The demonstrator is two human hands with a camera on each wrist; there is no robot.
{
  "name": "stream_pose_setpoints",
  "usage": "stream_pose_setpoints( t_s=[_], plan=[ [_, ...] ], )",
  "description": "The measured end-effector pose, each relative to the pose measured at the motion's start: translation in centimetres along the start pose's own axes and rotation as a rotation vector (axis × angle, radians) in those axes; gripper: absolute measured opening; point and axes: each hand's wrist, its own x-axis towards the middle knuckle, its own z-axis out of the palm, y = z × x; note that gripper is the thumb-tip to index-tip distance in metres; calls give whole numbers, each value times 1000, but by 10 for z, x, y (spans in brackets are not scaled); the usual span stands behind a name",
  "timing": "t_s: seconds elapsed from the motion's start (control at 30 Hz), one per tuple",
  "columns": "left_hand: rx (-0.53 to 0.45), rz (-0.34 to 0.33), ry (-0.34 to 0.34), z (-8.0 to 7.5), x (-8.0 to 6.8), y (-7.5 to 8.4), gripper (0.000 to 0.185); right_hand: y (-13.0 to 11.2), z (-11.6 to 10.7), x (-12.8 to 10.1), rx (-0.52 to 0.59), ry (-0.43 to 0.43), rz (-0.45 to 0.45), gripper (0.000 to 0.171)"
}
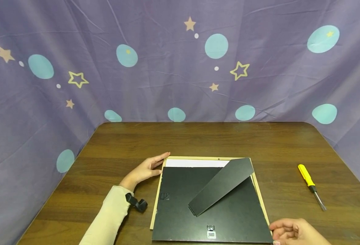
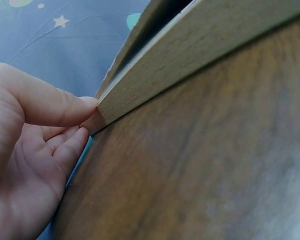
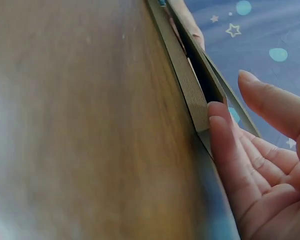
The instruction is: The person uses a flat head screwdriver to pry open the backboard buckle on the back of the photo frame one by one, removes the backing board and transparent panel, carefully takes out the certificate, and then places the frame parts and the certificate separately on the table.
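A light wooden picture frame (image 1: 198,158) lies face down on the brown table (image 1: 198,139). Its black backing board (image 1: 180,204) sits slightly askew, so a white strip (image 1: 195,163) shows at the far edge. A black easel stand (image 1: 221,185) angles up from the board. My left hand (image 1: 149,168) rests with straight fingers at the frame's far left corner; in the left wrist view the thumb (image 2: 65,107) touches that corner of the frame (image 2: 190,55). My right hand (image 1: 285,231) is at the near right corner, its fingers (image 3: 225,145) laid against the frame's edge (image 3: 187,85).
A yellow-handled screwdriver (image 1: 310,183) lies on the table to the right of the frame. A purple cloth with stars and dots (image 1: 180,68) hangs behind and around the table. A small metal hanger (image 1: 210,233) sits near the board's near edge.
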Motion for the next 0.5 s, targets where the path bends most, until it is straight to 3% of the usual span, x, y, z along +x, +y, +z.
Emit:
stream_pose_setpoints(
  t_s=[0.1, 0.3, 0.43, 0.5],
  plan=[
    [3, 7, -6, -1, 0, -2, 69, 1, -1, 0, 75, -2, 18, 49],
    [14, 19, -23, -1, 0, -3, 66, -3, 2, 7, 246, 27, 152, 38],
    [33, 19, -26, 0, 0, -1, 65, -4, 4, 13, 227, 122, 170, 32],
    [43, 17, -27, 0, 0, -1, 65, -3, 4, 16, 182, 168, 125, 31]
  ],
)
